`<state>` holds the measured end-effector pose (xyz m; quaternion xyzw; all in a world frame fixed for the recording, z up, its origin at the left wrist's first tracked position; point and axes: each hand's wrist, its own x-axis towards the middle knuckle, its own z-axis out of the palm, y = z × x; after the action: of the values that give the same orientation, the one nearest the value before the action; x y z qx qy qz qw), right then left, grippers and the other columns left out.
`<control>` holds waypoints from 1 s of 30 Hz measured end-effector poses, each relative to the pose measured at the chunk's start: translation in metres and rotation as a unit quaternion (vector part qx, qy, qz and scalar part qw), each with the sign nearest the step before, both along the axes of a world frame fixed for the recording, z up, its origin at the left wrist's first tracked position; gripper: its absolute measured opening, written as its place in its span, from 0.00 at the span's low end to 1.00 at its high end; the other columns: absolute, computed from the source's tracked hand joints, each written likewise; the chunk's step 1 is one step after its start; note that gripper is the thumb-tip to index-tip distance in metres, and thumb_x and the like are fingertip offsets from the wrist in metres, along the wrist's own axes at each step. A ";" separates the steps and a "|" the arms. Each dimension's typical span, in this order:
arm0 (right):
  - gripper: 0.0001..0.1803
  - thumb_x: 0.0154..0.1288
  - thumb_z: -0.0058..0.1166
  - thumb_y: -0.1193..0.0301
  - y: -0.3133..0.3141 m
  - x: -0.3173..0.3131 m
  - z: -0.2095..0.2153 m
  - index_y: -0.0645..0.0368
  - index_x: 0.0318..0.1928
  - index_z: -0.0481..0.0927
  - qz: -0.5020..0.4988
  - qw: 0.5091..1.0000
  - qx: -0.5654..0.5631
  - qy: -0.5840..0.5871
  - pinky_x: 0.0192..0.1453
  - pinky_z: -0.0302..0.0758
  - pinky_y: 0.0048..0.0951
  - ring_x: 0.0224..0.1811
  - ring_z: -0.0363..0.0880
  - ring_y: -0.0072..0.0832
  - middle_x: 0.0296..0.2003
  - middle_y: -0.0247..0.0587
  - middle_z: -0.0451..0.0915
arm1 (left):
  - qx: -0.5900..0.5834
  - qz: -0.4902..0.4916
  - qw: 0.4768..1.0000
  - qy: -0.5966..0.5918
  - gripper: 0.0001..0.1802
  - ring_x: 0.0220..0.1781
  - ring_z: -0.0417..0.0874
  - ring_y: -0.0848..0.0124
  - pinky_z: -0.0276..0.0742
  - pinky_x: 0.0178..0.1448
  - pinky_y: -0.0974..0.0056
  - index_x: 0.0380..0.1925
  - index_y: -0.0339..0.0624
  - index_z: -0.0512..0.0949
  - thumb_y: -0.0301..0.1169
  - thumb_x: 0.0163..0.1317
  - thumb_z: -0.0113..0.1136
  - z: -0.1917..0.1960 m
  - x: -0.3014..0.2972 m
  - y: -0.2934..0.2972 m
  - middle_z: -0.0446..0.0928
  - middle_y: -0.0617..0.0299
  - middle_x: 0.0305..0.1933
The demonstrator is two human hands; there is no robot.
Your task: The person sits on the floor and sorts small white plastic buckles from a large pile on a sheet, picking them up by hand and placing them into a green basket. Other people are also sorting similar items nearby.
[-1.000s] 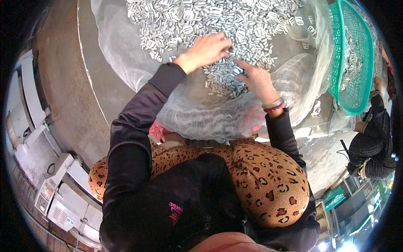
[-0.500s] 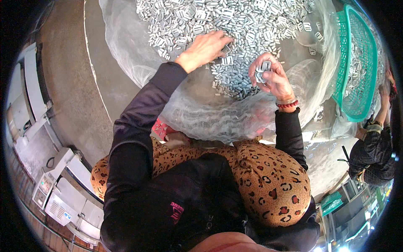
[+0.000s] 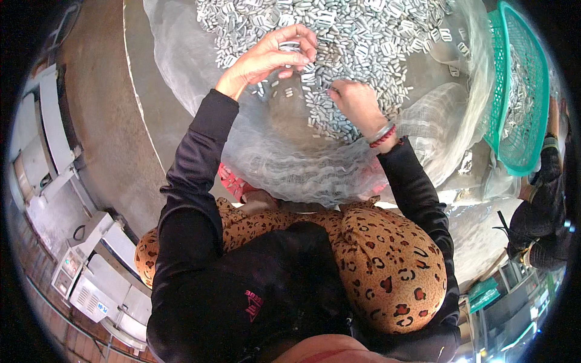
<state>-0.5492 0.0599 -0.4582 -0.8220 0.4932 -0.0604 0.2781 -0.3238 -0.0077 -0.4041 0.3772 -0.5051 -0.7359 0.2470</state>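
Observation:
A broad heap of small grey pellets (image 3: pixel 363 54) lies on a pale mesh cloth (image 3: pixel 284 172), with flat slotted metal buckles mixed in. Over the left part of the heap, my left hand (image 3: pixel 269 57) is curled around a silvery metal buckle (image 3: pixel 290 46), its thumb and fingers bent toward each other. My right hand (image 3: pixel 358 104), lower and to the right, has its back turned up and its fingers folded at the heap's near part. Whatever those fingers hold is hidden. One loose buckle (image 3: pixel 308 78) rests between the two hands.
A green plastic basket (image 3: pixel 497 91) with metal pieces inside stands at the right. Beyond it a person in dark clothes (image 3: pixel 538 224) is partly visible. White machines (image 3: pixel 100 284) stand at the left. My patterned knees (image 3: pixel 393 272) are close to the cloth's near edge.
My left hand has lifted from the heap with a buckle and moved left. My right hand has moved left and turned over, so the buckles seen in it before are out of sight.

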 end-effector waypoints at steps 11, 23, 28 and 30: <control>0.15 0.64 0.51 0.63 -0.009 -0.067 0.046 0.60 0.46 0.76 -0.136 0.501 0.517 -0.681 0.10 0.55 0.15 0.21 0.74 0.26 0.32 0.49 0.75 | -0.413 0.014 0.822 -0.391 0.10 0.40 0.78 0.65 0.75 0.40 0.61 0.33 0.46 0.81 0.36 0.52 0.66 -0.038 0.005 0.010 0.73 0.62 0.36; 0.11 0.56 0.54 0.72 -0.026 0.017 -0.015 0.53 0.42 0.79 0.121 0.987 -0.103 0.027 0.31 0.76 0.36 0.31 0.79 0.36 0.29 0.38 0.76 | 0.175 0.076 0.928 0.319 0.18 0.43 0.73 0.56 0.75 0.18 0.72 0.43 0.44 0.67 0.39 0.56 0.56 -0.016 0.024 0.002 0.68 0.55 0.38; 0.14 0.56 0.51 0.73 -0.020 0.025 -0.003 0.56 0.45 0.75 0.093 0.992 -0.084 0.009 0.32 0.79 0.34 0.32 0.81 0.35 0.30 0.39 0.78 | 0.185 0.075 0.918 0.342 0.19 0.40 0.73 0.63 0.70 0.17 0.75 0.33 0.46 0.69 0.49 0.59 0.57 -0.022 0.032 0.000 0.68 0.57 0.37; 0.15 0.56 0.51 0.73 -0.013 0.029 -0.012 0.60 0.46 0.74 0.128 0.981 -0.110 0.092 0.32 0.79 0.34 0.32 0.82 0.34 0.30 0.41 0.78 | 0.192 0.050 0.948 0.249 0.16 0.38 0.74 0.68 0.66 0.16 0.77 0.29 0.46 0.69 0.45 0.60 0.58 -0.024 0.033 -0.009 0.68 0.60 0.35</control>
<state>-0.5202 0.0466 -0.4698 -0.9059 0.3980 -0.0020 0.1449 -0.2909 -0.0163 -0.4279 0.2472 -0.2570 -0.8761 0.3246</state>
